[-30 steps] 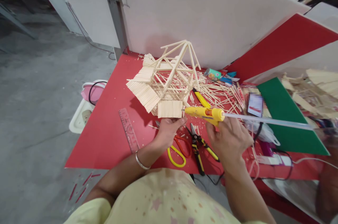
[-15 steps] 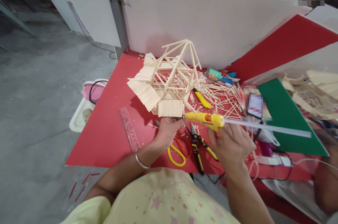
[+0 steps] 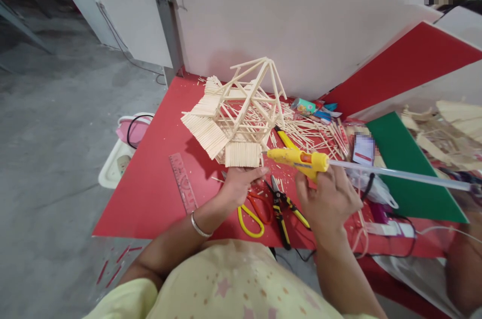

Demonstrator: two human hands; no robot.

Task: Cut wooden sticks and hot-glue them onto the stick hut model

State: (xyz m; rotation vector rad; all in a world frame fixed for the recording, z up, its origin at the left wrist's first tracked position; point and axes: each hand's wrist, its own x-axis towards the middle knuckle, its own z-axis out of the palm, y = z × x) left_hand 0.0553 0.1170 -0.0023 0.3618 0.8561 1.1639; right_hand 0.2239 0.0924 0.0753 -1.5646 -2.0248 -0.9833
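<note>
A model built of thin wooden sticks (image 3: 246, 108) stands on the red table, an open frame above with slatted panels sloping out around it. My left hand (image 3: 239, 188) grips the lower edge of its front slatted panel (image 3: 243, 154); the thumb points right and the other fingers are partly hidden beneath. In my right hand (image 3: 329, 203) is a yellow hot glue gun (image 3: 297, 159), a long clear glue stick (image 3: 395, 173) jutting from its back. The gun's nozzle is close to the panel's right edge; whether they touch is hard to tell.
Scissors (image 3: 250, 226) and black-and-yellow pliers (image 3: 280, 213) lie in front of me. A clear ruler (image 3: 183, 181) is at left. Behind the gun are a yellow utility knife (image 3: 285, 137), loose sticks (image 3: 316, 133) and a phone (image 3: 363, 149). Another person's arm (image 3: 465, 264) shows at right.
The glue gun has moved a little right and up, its rear swinging further right. My left thumb has shifted slightly to the right. The stick model stays nearly in place.
</note>
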